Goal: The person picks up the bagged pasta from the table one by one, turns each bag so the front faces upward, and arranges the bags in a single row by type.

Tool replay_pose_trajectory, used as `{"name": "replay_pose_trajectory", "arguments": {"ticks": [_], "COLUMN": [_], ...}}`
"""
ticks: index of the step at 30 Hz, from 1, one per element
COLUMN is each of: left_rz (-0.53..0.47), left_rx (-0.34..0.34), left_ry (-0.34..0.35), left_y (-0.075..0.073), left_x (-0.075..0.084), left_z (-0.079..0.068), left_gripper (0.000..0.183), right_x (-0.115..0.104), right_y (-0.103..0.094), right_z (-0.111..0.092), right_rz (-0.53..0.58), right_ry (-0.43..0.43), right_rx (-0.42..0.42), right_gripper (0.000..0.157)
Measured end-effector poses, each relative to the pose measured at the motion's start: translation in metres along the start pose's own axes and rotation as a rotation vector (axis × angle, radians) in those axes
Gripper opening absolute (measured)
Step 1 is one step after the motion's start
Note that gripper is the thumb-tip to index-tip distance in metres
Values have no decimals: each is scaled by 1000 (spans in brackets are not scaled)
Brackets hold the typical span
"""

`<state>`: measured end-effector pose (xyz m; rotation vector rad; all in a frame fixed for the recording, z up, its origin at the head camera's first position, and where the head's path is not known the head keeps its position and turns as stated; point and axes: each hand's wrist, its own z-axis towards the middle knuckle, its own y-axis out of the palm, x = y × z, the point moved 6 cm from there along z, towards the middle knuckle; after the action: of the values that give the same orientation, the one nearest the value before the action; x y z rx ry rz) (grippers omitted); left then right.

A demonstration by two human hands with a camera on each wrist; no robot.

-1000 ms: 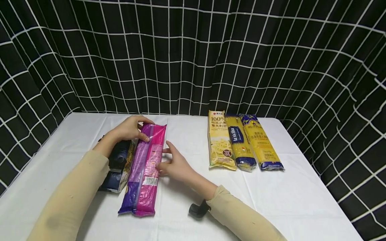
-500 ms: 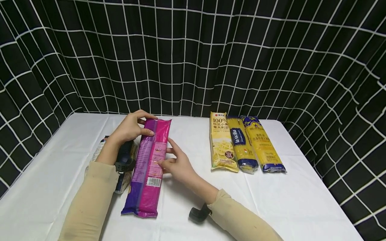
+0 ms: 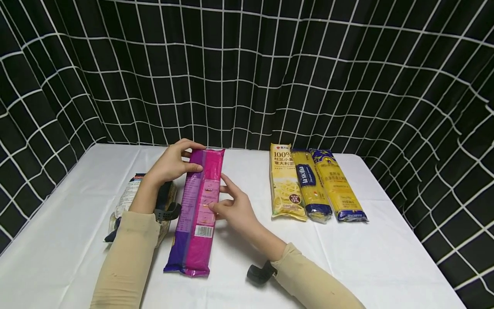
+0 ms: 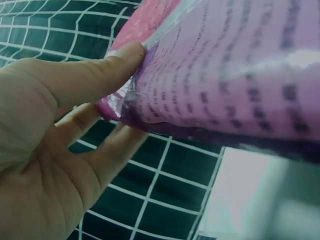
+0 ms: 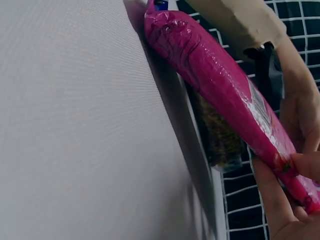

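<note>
A long pink-and-purple pasta packet (image 3: 194, 214) lies lengthwise between both hands, its barcode side up. My left hand (image 3: 170, 163) pinches its far end, thumb on top; in the left wrist view the fingers (image 4: 117, 150) are below it. Along the right edge, my right hand (image 3: 237, 212) grips it with the thumb on its face and fingers beneath. In the right wrist view the packet (image 5: 220, 75) slants up off the white table, far end raised. Partly hidden by my left forearm, a dark blue packet with a white printed panel (image 3: 129, 195) lies on the table.
Side by side at the right lie a pale yellow noodle packet (image 3: 285, 184), a blue-labelled spaghetti packet (image 3: 308, 180) and a yellow-and-blue spaghetti packet (image 3: 337, 184). A white cloth (image 3: 362, 262) covers the table. Black curtains with white grid lines (image 3: 247, 77) enclose its back and sides.
Both hands have shifted a little right and away with the pink-and-purple pasta packet. My left forearm has moved right, showing more of the dark blue packet. The three yellow packets stay put.
</note>
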<state>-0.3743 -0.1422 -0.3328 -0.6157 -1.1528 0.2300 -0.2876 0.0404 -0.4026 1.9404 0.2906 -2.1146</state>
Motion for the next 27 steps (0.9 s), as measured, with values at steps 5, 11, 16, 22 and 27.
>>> {"name": "replay_pose_trajectory", "arguments": {"ticks": [5, 11, 16, 22, 27], "left_rz": [20, -18, -101, -178, -195], "left_rx": [-23, -46, -51, -31, 3], "left_ry": [-18, -32, -73, -46, -29], "left_y": [6, 14, 16, 18, 16], "left_x": [4, 10, 15, 22, 22], "left_z": [2, 5, 2, 1, 2], "left_gripper": [53, 52, 62, 66, 63], "right_x": [-6, -18, -34, -45, -44], "right_y": [-6, -12, -13, -11, -10], "right_z": [-2, -2, -3, -6, -5], "right_rz": [-36, -113, -196, -259, -282], "right_ry": [-22, -59, -107, -121, -103], "right_rx": [2, -5, -18, -37, -49], "right_gripper": [89, 88, 86, 86, 84]}}
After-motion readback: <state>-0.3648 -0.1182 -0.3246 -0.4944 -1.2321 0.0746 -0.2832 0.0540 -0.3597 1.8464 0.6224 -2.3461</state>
